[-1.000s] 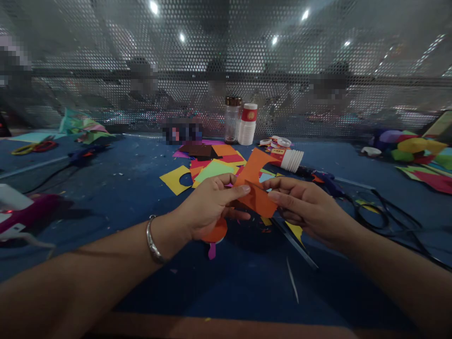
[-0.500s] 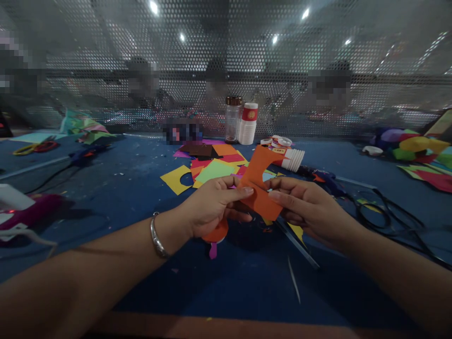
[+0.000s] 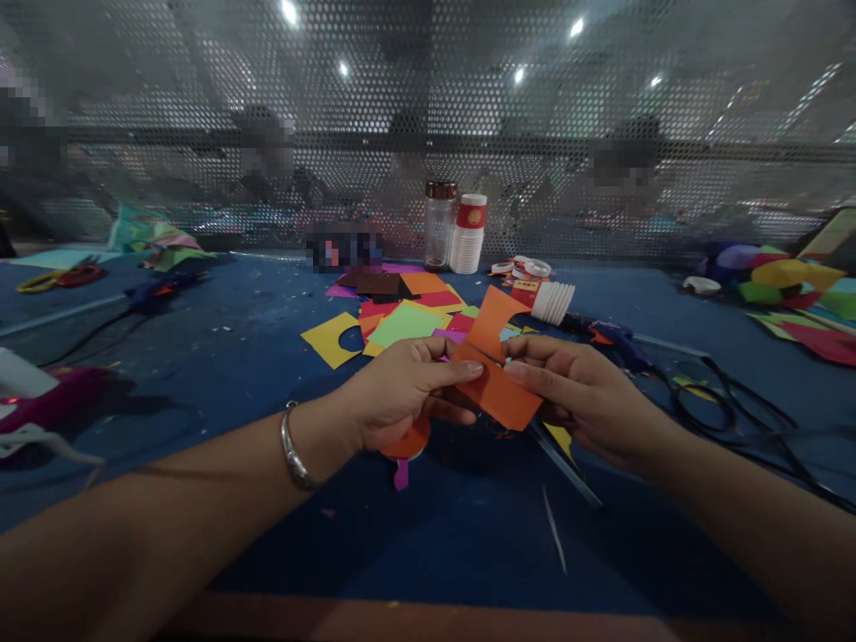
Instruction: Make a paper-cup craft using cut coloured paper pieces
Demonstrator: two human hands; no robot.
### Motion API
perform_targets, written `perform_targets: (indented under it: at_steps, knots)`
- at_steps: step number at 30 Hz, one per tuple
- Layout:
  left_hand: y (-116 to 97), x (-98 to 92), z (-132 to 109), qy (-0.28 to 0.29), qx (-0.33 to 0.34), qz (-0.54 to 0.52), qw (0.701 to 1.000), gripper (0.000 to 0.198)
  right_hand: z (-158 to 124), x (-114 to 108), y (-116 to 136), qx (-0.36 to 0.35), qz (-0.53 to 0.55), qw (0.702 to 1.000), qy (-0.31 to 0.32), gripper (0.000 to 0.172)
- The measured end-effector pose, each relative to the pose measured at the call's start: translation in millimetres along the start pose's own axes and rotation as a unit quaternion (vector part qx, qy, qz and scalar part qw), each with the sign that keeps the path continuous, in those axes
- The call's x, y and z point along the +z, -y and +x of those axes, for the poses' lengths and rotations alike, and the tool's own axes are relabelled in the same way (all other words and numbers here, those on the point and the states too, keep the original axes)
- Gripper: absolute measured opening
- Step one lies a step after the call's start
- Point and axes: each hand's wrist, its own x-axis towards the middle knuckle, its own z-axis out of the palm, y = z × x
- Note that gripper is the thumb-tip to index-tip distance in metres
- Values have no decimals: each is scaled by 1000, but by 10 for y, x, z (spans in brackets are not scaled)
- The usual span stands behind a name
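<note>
Between both hands is a piece of orange paper (image 3: pixel 503 394), with a curved cut-out on its upper right side and a crease or tear line across its middle. My left hand (image 3: pixel 405 388) pinches its left edge, thumb on top. At the right edge of the line, my right hand (image 3: pixel 575 388) grips the paper with thumb and fingers. Partly hidden under my left hand lies a round orange piece (image 3: pixel 409 441) with a small purple tab (image 3: pixel 401 474). Beyond the hands spreads a pile of coloured paper (image 3: pixel 407 325), including a yellow sheet (image 3: pixel 327 341) with a round notch.
A glass bottle (image 3: pixel 439 232) and stacked paper cups (image 3: pixel 469 236) stand by the mesh screen. More cups (image 3: pixel 554 301) lie sideways. Glue guns lie right (image 3: pixel 619 343) and left (image 3: pixel 160 290), with cables. A clear glue stick (image 3: pixel 568 468) and scissors (image 3: pixel 60 278) are on the blue table (image 3: pixel 334 553).
The orange paper's upper part has folded back and lower along the line, and its lower part has tipped slightly to the right. Both hands stay nearly in place.
</note>
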Motion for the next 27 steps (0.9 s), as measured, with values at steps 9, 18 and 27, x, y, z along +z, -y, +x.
perform_targets:
  at_steps: [9,18,27]
  knots:
    - [-31,20,-19,-6,-15,16,1000,9,22,-10,28,9,-7,1000,-27,54]
    - [-50,-86,37,-90,88,45,991,12,172,-388,-59,-36,-422,902,-80,28]
    - [-23,-88,60,-105,130,25,986,26,7,-316,-21,-112,-724,676,-84,26]
